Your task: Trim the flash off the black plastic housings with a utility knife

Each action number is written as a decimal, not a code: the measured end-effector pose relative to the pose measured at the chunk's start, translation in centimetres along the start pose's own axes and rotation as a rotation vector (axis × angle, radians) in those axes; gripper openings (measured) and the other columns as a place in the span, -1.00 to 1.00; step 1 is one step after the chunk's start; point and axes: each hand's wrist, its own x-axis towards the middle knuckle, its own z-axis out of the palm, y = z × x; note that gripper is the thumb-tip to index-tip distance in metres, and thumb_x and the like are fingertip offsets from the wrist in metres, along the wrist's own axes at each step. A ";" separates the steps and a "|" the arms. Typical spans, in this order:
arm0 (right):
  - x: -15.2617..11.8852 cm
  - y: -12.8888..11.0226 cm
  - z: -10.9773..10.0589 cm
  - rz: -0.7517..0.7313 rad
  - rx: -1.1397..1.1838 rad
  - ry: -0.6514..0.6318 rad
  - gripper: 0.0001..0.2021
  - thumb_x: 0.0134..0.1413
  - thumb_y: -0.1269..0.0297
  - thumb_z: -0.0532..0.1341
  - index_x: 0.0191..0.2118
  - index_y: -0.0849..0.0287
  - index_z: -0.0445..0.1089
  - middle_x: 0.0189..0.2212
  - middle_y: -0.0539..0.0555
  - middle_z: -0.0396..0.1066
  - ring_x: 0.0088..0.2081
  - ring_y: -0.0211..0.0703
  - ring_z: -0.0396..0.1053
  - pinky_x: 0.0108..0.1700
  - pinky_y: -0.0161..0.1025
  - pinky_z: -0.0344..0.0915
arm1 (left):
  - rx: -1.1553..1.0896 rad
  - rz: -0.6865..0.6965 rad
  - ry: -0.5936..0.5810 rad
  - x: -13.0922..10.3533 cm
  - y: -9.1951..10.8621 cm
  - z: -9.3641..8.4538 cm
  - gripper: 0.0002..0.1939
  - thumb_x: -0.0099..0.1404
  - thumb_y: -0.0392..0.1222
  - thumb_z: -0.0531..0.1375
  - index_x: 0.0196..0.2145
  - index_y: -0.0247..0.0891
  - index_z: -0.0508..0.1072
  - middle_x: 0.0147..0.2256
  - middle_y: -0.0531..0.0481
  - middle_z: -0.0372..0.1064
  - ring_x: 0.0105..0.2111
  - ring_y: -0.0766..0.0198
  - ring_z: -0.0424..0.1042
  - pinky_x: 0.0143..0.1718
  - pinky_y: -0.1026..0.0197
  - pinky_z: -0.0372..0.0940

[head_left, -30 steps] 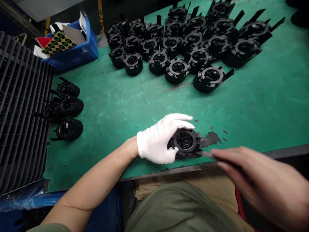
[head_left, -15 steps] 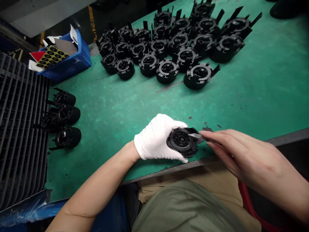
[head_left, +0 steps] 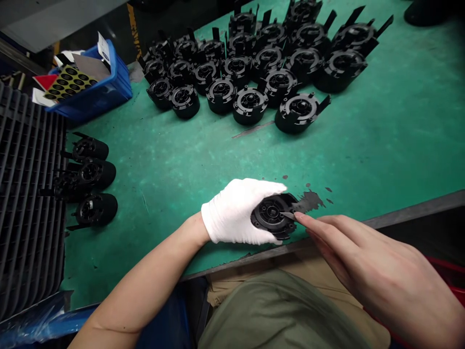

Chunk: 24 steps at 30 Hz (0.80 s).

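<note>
My left hand (head_left: pixel 243 212), in a white glove, is wrapped round the side of a black round plastic housing (head_left: pixel 271 213) near the table's front edge. The housing's ringed face with its small holes is turned up toward me. Bare and pinching, my right hand (head_left: pixel 363 257) holds a small pointed metal blade (head_left: pixel 288 214). The blade's tip lies over the right part of the housing's face; whether it touches cannot be made out. Any handle behind the blade is hidden by my fingers.
Many similar black housings (head_left: pixel 250 104) stand grouped at the back of the green table (head_left: pixel 189 155). Several more (head_left: pixel 96 209) lie at the left, beside a stack of grey ribbed trays (head_left: pixel 29 194). A blue bin (head_left: pixel 119 82) holds sticker sheets and papers.
The blade in my right hand has moved down and left, from the housing's upper right edge to over its face. My left hand still holds the housing, slightly lower.
</note>
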 end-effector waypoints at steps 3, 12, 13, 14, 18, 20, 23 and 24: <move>-0.1 -0.3 -0.3 -0.023 -0.050 -0.002 -0.30 0.57 0.61 0.07 0.67 0.15 0.40 0.04 0.17 0.77 -0.25 -0.02 0.75 -0.36 -0.18 0.57 | 0.014 -0.060 -0.024 0.2 0.6 -0.3 0.06 0.42 0.48 0.64 0.63 -0.09 0.50 0.45 -0.36 0.76 0.44 -0.42 0.79 0.53 -0.41 0.69; -0.7 -0.8 -0.9 -0.050 -0.130 -0.068 0.02 0.39 0.70 0.02 0.90 0.19 0.13 0.05 0.24 0.74 -0.15 0.03 0.72 -0.35 -0.17 0.47 | 0.007 -0.067 -0.031 0.4 1.0 -0.4 0.02 0.41 0.42 0.65 0.58 -0.14 0.55 0.42 -0.38 0.77 0.44 -0.42 0.80 0.52 -0.39 0.71; -0.4 -0.8 -1.0 -0.062 -0.136 -0.063 -0.01 0.38 0.70 0.02 0.87 0.22 0.17 0.04 0.24 0.73 -0.15 0.03 0.71 -0.34 -0.16 0.47 | 0.008 -0.066 -0.030 0.5 1.0 -0.4 0.02 0.40 0.43 0.66 0.57 -0.13 0.56 0.42 -0.37 0.78 0.43 -0.42 0.80 0.51 -0.38 0.71; -0.1 -0.9 -1.1 -0.075 -0.142 -0.051 -0.05 0.37 0.70 0.02 0.83 0.26 0.23 0.01 0.23 0.72 -0.17 0.03 0.71 -0.34 -0.16 0.47 | 0.013 -0.067 -0.028 0.5 1.1 -0.4 0.01 0.40 0.43 0.66 0.57 -0.13 0.56 0.41 -0.36 0.78 0.42 -0.42 0.81 0.51 -0.38 0.72; 1.2 -1.2 -1.7 -0.107 -0.180 0.006 -0.22 0.35 0.72 0.01 0.61 0.36 0.41 -0.13 0.16 0.66 -0.26 0.02 0.65 -0.37 -0.14 0.46 | 0.033 -0.061 -0.026 0.6 1.2 -0.5 -0.04 0.42 0.39 0.65 0.54 -0.13 0.58 0.39 -0.35 0.79 0.39 -0.39 0.83 0.48 -0.35 0.73; 1.2 -1.2 -1.6 -0.117 -0.171 -0.001 -0.24 0.34 0.71 0.03 0.58 0.34 0.43 -0.13 0.16 0.65 -0.25 0.02 0.65 -0.35 -0.14 0.47 | 0.035 -0.059 -0.031 0.7 1.1 -0.5 -0.04 0.40 0.39 0.66 0.54 -0.13 0.58 0.38 -0.34 0.80 0.38 -0.39 0.83 0.48 -0.34 0.73; 0.1 -0.6 -0.8 -0.071 -0.108 -0.006 -0.16 0.39 0.66 0.03 0.69 0.19 0.41 0.00 0.19 0.70 -0.21 0.03 0.66 -0.33 -0.15 0.49 | 0.024 -0.062 -0.028 0.8 0.9 -0.4 -0.01 0.38 0.42 0.67 0.54 -0.12 0.58 0.39 -0.34 0.79 0.40 -0.40 0.82 0.49 -0.35 0.72; -0.4 -0.4 -0.5 -0.044 -0.089 -0.007 -0.13 0.41 0.63 0.02 0.73 0.12 0.39 0.05 0.20 0.71 -0.21 0.04 0.66 -0.34 -0.15 0.50 | 0.015 -0.062 -0.025 0.8 0.9 -0.4 0.01 0.37 0.44 0.67 0.54 -0.12 0.58 0.39 -0.35 0.79 0.41 -0.41 0.81 0.49 -0.36 0.72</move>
